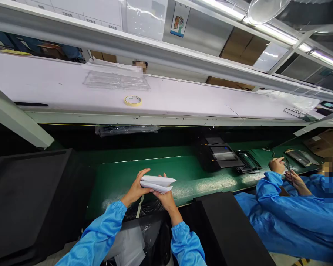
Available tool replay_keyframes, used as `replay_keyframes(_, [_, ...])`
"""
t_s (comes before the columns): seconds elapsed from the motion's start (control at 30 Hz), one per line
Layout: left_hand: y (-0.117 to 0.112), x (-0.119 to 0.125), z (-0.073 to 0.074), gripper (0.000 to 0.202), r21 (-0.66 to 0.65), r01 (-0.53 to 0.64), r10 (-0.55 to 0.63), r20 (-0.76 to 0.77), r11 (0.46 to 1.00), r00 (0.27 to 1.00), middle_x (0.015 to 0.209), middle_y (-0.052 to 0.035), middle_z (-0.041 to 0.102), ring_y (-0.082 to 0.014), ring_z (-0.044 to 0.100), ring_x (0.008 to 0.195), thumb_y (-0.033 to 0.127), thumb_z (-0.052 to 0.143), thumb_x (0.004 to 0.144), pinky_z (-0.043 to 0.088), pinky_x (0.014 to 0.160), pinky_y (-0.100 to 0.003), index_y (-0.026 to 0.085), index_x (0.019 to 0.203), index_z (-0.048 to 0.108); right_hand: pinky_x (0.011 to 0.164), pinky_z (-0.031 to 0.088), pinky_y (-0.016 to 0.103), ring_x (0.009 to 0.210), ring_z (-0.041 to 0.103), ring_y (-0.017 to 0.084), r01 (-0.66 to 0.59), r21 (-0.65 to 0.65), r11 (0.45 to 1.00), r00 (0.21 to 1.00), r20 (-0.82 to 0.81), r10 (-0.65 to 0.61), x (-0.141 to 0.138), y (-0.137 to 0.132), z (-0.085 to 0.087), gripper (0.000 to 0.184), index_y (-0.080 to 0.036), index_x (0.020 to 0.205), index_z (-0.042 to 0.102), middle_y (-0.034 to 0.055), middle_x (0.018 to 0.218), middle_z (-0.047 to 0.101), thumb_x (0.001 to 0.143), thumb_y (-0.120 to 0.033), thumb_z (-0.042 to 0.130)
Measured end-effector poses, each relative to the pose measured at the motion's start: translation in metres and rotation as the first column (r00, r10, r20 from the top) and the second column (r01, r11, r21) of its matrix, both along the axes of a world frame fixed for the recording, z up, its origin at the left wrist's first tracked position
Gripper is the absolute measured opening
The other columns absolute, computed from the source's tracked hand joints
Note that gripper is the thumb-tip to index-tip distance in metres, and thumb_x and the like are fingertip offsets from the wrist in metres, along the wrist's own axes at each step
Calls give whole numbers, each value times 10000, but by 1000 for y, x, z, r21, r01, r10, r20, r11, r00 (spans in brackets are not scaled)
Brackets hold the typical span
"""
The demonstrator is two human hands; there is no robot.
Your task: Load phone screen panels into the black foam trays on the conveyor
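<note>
Your left hand (135, 189) and right hand (164, 195) both hold a small stack of white sheets (157, 183) just above the near edge of the green surface (188, 177). The left fingers (143, 173) are curled around the stack's left end, thumb side up, closed on it. The right fingers grip the stack from below and behind, with one fingertip showing above the top sheet; they too are closed on it. The stack looks like two or three sheets, fanned slightly at the right end; you cannot tell the exact count. Both your sleeves are blue.

Below your hands a clear plastic bag (138, 236) hangs in a dark opening, and a strip of tape (139, 207) hangs from the surface edge.

Farther along the green surface stands one black device (220, 155) with a screen, with one flat black tray (248, 160) just beside it. On the right, a person in blue (291, 218) works with two hands; one hand (277, 165) rests near the tray, and the other hand (295, 181) holds a thin dark item.

On the white shelf (58, 88) above lies one roll of tape (133, 100), and behind it a stack of clear plastic trays (116, 79). A large black panel (24, 199) stands to your left, another black block (230, 229) to your right.
</note>
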State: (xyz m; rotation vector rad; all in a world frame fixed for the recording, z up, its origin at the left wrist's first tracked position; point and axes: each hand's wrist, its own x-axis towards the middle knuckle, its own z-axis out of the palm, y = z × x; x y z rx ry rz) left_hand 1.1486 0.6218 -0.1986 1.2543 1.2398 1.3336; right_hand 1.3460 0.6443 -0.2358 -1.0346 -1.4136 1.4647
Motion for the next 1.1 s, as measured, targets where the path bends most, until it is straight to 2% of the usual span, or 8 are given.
replay_keyframes(0.17, [8, -8, 2, 310, 8, 91, -92, 36, 996, 995, 1179, -135, 704, -336, 603, 1197, 454, 844, 716, 469, 1046, -440, 190, 868, 786, 1208, 330, 557, 1425, 460, 338, 64, 65, 996, 991, 117, -71, 8, 7, 17, 1031, -225, 1560, 315, 178, 1590, 410, 688, -423, 828])
replay_keyframes(0.3, [14, -9, -7, 256, 69, 107, -109, 29, 992, 994, 1127, -141, 716, -316, 637, 1120, 446, 815, 743, 484, 997, -426, 193, 749, 777, 1251, 216, 588, 1533, 271, 345, 106, 420, 901, 921, 301, -249, 15, 2, 68, 1093, -282, 1625, 153, 136, 1667, 284, 764, -405, 814])
replay_keyframes(0.4, [16, -6, -9, 236, 66, 95, -98, 39, 993, 994, 1112, -137, 716, -310, 636, 1118, 424, 799, 756, 479, 1000, -418, 190, 759, 771, 1206, 240, 589, 1435, 382, 367, -241, 615, 751, 759, 601, -248, 10, 1, 115, 808, -288, 1545, 405, 117, 1577, 452, 830, -340, 779])
replay_keyframes(0.53, [16, -8, -13, 387, 24, 98, -99, 53, 995, 994, 1179, -130, 710, -301, 650, 1085, 417, 829, 719, 511, 957, -401, 179, 1017, 766, 839, 418, 412, 959, 583, 267, -587, 469, 660, 458, 864, -207, -2, 7, 156, 183, -234, 1088, 735, 91, 1016, 738, 942, -207, 628])
replay_keyframes(0.7, [15, -24, -36, 768, -36, 116, -115, 44, 993, 992, 1201, -122, 736, -335, 642, 1116, 332, 924, 566, 497, 1001, -445, 159, 1269, 669, 761, 362, 349, 906, 555, 201, -551, 661, 509, 593, 740, -319, -3, 11, 187, 123, -215, 1001, 710, 38, 1007, 746, 988, -218, 588])
replay_keyframes(0.87, [21, -25, -62, 606, -54, 101, -98, 53, 993, 994, 1119, -127, 770, -343, 660, 1071, 231, 876, 568, 493, 990, -465, 137, 1148, 727, 774, 404, 347, 949, 584, 213, -547, 736, 398, 643, 674, -363, -5, 2, 223, 155, -207, 1021, 718, 58, 1084, 747, 996, -208, 565])
replay_keyframes(1.0, [28, -19, -65, 257, -59, 90, -85, 79, 994, 993, 879, -100, 786, -304, 690, 906, 234, 806, 620, 533, 882, -424, 144, 859, 776, 838, 489, 355, 993, 641, 223, -398, 802, 445, 714, 575, -398, 10, -15, 256, 236, -195, 1105, 724, 100, 1118, 742, 1009, -211, 509])
replay_keyframes(1.1, [30, -21, -58, 151, -77, 85, -78, 86, 993, 993, 791, -71, 767, -249, 682, 802, 231, 741, 673, 533, 791, -357, 163, 801, 782, 712, 512, 313, 807, 671, 217, 16, 836, 548, 671, 397, -626, 46, -37, 263, 266, -154, 1039, 747, 96, 905, 762, 973, -361, 595])
